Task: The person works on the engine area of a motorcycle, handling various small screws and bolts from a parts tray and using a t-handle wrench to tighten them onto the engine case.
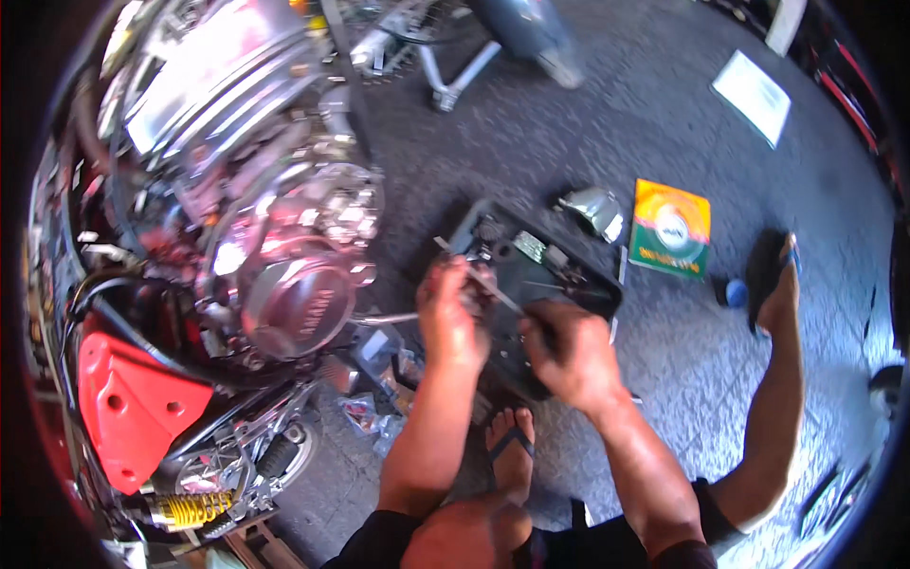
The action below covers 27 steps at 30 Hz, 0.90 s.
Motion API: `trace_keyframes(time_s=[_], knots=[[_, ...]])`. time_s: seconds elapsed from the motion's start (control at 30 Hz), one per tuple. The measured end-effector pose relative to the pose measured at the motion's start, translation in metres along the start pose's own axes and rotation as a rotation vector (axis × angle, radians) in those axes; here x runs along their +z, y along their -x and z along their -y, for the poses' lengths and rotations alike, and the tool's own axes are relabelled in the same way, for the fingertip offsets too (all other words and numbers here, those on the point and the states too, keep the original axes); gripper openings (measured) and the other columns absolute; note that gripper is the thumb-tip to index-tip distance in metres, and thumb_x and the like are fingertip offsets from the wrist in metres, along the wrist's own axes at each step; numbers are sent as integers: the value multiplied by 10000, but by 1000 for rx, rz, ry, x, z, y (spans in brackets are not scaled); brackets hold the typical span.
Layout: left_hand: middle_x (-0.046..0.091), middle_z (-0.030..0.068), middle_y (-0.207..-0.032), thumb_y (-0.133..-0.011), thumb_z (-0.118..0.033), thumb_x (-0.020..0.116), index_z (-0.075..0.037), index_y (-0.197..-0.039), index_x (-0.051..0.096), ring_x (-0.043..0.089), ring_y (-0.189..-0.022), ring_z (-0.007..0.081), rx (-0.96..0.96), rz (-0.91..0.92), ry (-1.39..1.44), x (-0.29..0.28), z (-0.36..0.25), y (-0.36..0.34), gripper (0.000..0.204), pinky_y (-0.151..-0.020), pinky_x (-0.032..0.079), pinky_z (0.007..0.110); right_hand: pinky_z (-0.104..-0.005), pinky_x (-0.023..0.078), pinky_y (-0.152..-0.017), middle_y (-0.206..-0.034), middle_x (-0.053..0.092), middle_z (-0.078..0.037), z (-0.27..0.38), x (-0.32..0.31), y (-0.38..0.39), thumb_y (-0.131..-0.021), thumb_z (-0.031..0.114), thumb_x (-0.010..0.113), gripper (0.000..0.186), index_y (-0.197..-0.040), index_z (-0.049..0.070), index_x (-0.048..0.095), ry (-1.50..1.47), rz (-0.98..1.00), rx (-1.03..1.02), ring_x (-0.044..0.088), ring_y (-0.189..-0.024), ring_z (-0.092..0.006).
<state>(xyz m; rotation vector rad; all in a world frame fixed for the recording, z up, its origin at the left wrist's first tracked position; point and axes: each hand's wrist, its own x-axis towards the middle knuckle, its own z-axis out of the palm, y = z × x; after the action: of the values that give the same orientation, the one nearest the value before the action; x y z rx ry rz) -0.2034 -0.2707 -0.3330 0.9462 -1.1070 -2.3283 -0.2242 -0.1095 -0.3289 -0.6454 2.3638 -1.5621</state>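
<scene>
My right hand [571, 353] is closed on the lower end of a thin, light metal rod [495, 290]. From that fist the rod slants up to the left, across the fingertips of my left hand [455, 311]. The left fingers are curled; blur and shadow hide what lies between them. Both hands are above a black tray [595, 288] on the floor, which holds several small dark metal parts and a pale greenish piece [529, 247]. To the left stands a motorcycle engine with a round cover [301, 305]. A metal lever [387, 319] sticks out from it toward my left wrist.
A red panel [137, 406] and a yellow spring [194, 509] belong to the motorcycle. Plastic packets [360, 413] lie beside it. Right of the tray are a shiny metal cover [595, 211], an orange-green package [669, 229] and a blue cap [734, 292]. My feet flank the tray.
</scene>
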Motion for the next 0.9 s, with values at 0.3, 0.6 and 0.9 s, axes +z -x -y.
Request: trace_keyframes(time_s=[0.3,0.6,0.9], knots=[[605,66,-821,-833,-215,694,-86,-938,603,597,-785,180,-223,-174,-67,-56,64,6,190,-718,496,311,-509,525,-740,-799,672,-253,-40,30,33,-874,228,593,280,-1070,34,639,77,307,211,663,-771,-429],[604,59,-818,-836,-200,677,-79,-922,609,584,-783,190,-151,-163,-130,-63,63,-3,164,-777,476,322,-519,523,-718,-789,665,-256,-48,39,33,-877,212,579,234,-994,15,627,137,340,181,659,-762,-437],[542,58,-859,-875,-281,524,-88,-952,554,497,-768,186,-163,188,153,-100,57,-6,210,-719,386,327,-503,532,-743,-904,685,-217,-180,-8,-63,-883,268,636,261,-992,32,615,398,-319,463,657,-874,-438]])
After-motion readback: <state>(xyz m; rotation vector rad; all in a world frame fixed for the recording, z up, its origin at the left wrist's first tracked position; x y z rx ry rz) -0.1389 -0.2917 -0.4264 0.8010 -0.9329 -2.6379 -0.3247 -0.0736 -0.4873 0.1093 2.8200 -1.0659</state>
